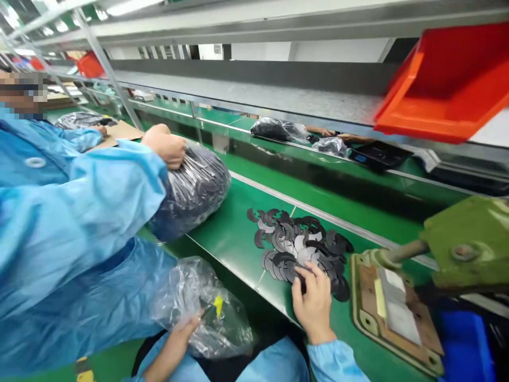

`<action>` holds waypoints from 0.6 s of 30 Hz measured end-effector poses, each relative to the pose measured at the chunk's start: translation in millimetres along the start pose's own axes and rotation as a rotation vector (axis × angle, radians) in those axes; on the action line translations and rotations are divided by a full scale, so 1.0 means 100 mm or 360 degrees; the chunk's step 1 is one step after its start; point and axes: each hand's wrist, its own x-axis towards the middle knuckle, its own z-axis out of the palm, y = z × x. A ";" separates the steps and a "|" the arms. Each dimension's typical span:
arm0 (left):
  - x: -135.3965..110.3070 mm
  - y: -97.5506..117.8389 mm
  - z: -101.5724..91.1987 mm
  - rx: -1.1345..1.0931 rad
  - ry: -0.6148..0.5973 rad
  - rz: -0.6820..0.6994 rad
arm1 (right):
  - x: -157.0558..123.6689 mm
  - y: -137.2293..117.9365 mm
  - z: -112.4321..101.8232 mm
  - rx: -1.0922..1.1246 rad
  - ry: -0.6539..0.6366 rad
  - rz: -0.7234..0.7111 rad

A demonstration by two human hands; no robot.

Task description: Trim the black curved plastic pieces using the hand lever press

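Observation:
My right hand [314, 300] rests on the near edge of a pile of dark crescent-shaped flat parts [300, 246] on the green conveyor belt [226, 239]; its fingers curl onto the parts in a pinch. My left hand [181, 331] grips a clear plastic bag [202, 307] held low in front of my lap; a yellow bit shows inside it. To my left a person in a blue gown presses a hand [165, 144] on a large plastic bag full of dark parts [191, 193] lying on the belt.
A green press machine [469, 241] with a brown base plate [393, 313] stands at the right, a blue bin [465, 345] below it. A red bin [449, 85] sits on the upper shelf. Other bags of parts [274, 128] and other hands lie across the far belt.

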 end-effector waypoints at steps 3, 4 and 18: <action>0.00 0.13 0.23 -0.0202 -0.0084 0.0106 | -0.02 -0.01 -0.05 0.0061 0.0109 -0.0058; -0.05 0.20 0.31 -0.0262 -0.0107 0.0118 | -0.04 -0.06 -0.10 0.0126 0.0098 -0.0098; -1.21 0.92 0.01 -0.0342 -0.0978 0.0842 | -1.62 -1.06 0.50 0.1082 -0.0876 -0.0423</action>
